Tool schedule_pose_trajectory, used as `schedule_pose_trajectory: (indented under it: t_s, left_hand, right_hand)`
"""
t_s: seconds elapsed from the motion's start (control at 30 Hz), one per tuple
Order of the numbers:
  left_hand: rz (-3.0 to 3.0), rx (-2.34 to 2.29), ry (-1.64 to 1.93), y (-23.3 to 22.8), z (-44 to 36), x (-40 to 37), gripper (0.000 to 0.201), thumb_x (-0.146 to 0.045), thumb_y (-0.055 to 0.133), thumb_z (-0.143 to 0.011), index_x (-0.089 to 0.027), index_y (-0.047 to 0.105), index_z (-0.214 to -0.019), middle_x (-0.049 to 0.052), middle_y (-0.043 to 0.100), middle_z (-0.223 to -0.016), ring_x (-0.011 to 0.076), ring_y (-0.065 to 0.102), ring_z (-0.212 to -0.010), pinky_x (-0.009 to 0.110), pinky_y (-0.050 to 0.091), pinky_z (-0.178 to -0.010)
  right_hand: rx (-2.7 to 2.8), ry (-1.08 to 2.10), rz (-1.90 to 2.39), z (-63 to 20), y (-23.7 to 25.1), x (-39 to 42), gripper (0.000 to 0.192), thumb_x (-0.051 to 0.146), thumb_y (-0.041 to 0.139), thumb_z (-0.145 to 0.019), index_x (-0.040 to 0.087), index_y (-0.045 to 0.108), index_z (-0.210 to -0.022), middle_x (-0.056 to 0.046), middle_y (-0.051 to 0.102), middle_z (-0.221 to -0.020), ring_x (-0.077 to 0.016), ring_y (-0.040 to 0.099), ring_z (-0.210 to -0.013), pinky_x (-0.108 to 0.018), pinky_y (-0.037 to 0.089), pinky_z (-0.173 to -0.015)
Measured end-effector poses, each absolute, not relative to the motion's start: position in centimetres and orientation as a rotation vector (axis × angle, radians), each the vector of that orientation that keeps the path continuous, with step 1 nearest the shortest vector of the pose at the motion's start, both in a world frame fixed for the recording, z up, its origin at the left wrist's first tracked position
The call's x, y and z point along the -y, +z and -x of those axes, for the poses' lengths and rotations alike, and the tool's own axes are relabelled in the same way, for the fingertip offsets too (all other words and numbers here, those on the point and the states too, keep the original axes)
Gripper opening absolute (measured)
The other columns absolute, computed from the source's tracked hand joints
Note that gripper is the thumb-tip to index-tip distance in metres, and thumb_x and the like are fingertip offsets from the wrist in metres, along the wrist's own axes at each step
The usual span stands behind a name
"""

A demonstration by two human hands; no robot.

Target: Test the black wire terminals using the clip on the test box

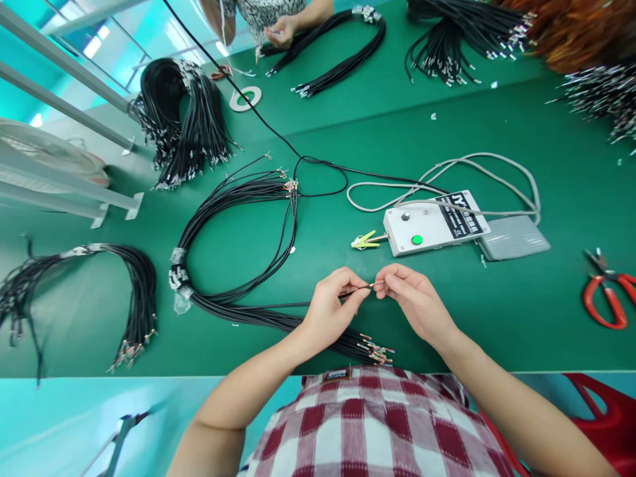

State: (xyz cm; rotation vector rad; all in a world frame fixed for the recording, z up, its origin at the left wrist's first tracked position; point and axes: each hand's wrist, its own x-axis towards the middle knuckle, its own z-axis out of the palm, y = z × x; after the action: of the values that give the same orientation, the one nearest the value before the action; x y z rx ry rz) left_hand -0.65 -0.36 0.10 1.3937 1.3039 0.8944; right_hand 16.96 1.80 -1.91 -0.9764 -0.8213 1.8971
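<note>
Left hand: the left hand [330, 308] is seen closed, thumb and forefinger pinched on a thin black wire [355, 291] just above the near edge of the green tabletop [497, 132].
Right hand: the right hand [412, 295] is held close beside the left, its fingertips pinched on the bare metal tip of the same wire; the two hands are nearly touching.
Wire: it is stretched between the two hands, above the tabletop, and is run back to the left toward a bundle of black wires [233, 252].
Bundle: it is laid in a loop on the tabletop, bound with pale tape at its left bend, with its copper-tipped ends fanned out just under the left hand.
Box: a white control box [432, 225] with a green button is set just beyond the hands, a yellow-green clip [364, 241] fixed at its left end and a grey cord looped behind it.
Pedal: a grey foot pedal [514, 237] is placed touching the box on its right.
Scissors: red-handled scissors [609, 298] are left well apart at the right edge.
Other wires: further black bundles are spread at the left and along the far side.
Co-worker: another person's hand [282, 30] is seen at the far edge, on a wire bundle.
</note>
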Motion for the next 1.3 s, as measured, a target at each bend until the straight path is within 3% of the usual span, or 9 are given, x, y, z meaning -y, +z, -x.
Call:
schedule_pose_trajectory:
  t_s: [0.4,0.53,0.73,0.87,0.97,1.07,1.13,1.3]
  left_hand:
    - [-1.052,-1.237,0.894,-0.7,1.0,0.3,0.024,-0.036,0.067,-0.086,-0.015,0.056,-0.081,-0.004,0.054,-0.057,0.0074,0.050,-0.049,0.020,0.040,-0.050]
    - [-1.011,-1.230,0.903,-0.7,1.0,0.3,0.028,-0.040,0.069,-0.084,-0.015,0.056,-0.080,-0.004,0.053,-0.056,0.0074,0.050,-0.048,0.020,0.040,-0.049]
    - [-0.987,-1.230,0.923,-0.8,0.9,0.3,0.031,-0.042,0.071,-0.083,-0.015,0.055,-0.080,-0.003,0.056,-0.058,0.0072,0.051,-0.049,0.020,0.040,-0.049]
    - [-0.983,-1.218,0.920,-1.0,1.1,0.4,0.032,-0.043,0.069,-0.085,-0.016,0.053,-0.080,-0.005,0.051,-0.057,0.0050,0.044,-0.046,0.018,0.033,-0.044]
    - [-1.008,-1.172,0.948,-0.9,0.9,0.4,0.026,-0.040,0.066,-0.088,-0.016,0.057,-0.091,-0.003,0.053,-0.069,0.0038,0.044,-0.049,0.017,0.034,-0.044]
    - [-1.081,-1.126,1.007,-0.9,0.3,0.0,0.025,-0.034,0.067,-0.088,-0.018,0.062,-0.107,0.003,0.055,-0.096,0.0074,0.057,-0.067,0.020,0.050,-0.059]
    - [-1.109,-1.124,1.076,-1.1,-0.2,-0.3,0.019,-0.031,0.069,-0.087,-0.017,0.066,-0.101,0.004,0.052,-0.101,0.0085,0.060,-0.071,0.023,0.053,-0.063]
    - [-1.053,-1.209,1.173,-1.9,-0.7,-0.4,0.018,-0.032,0.068,-0.087,-0.015,0.063,-0.087,0.002,0.053,-0.095,0.0030,0.054,-0.050,0.020,0.043,-0.044]
  right_hand:
    - [0.713,1.970,0.943,-15.9,-3.1,-1.0,0.020,0.040,0.074,-0.083,0.021,0.071,-0.082,0.001,0.064,-0.075,-0.0117,0.054,-0.070,-0.026,0.044,-0.070]
    - [0.689,1.974,0.907,-15.9,-3.0,-1.3,0.022,0.042,0.070,-0.086,0.021,0.072,-0.084,0.000,0.064,-0.076,-0.0119,0.055,-0.071,-0.026,0.044,-0.072]
    - [0.721,1.929,0.953,-15.3,-2.8,-1.4,0.023,0.043,0.078,-0.078,0.021,0.072,-0.082,0.001,0.064,-0.073,-0.0120,0.055,-0.068,-0.027,0.044,-0.069]
    - [0.759,1.855,1.028,-14.7,-3.3,-1.3,0.022,0.040,0.080,-0.075,0.021,0.073,-0.081,0.001,0.064,-0.073,-0.0111,0.054,-0.065,-0.027,0.044,-0.067]
    - [0.808,1.841,1.064,-14.3,-3.4,-1.2,0.023,0.042,0.079,-0.076,0.021,0.071,-0.080,0.001,0.065,-0.074,-0.0114,0.054,-0.064,-0.028,0.045,-0.066]
    - [0.860,1.799,1.103,-14.2,-3.2,-1.1,0.026,0.044,0.078,-0.076,0.020,0.068,-0.075,0.002,0.064,-0.071,-0.0114,0.054,-0.061,-0.028,0.047,-0.064]
    - [0.904,1.764,1.126,-14.4,-3.0,-1.1,0.027,0.045,0.078,-0.076,0.020,0.066,-0.074,0.003,0.062,-0.067,-0.0117,0.055,-0.059,-0.027,0.047,-0.063]
    - [1.111,1.650,1.160,-15.2,-2.8,-1.3,0.023,0.043,0.070,-0.084,0.021,0.065,-0.078,0.001,0.063,-0.068,-0.0144,0.059,-0.061,-0.030,0.049,-0.063]
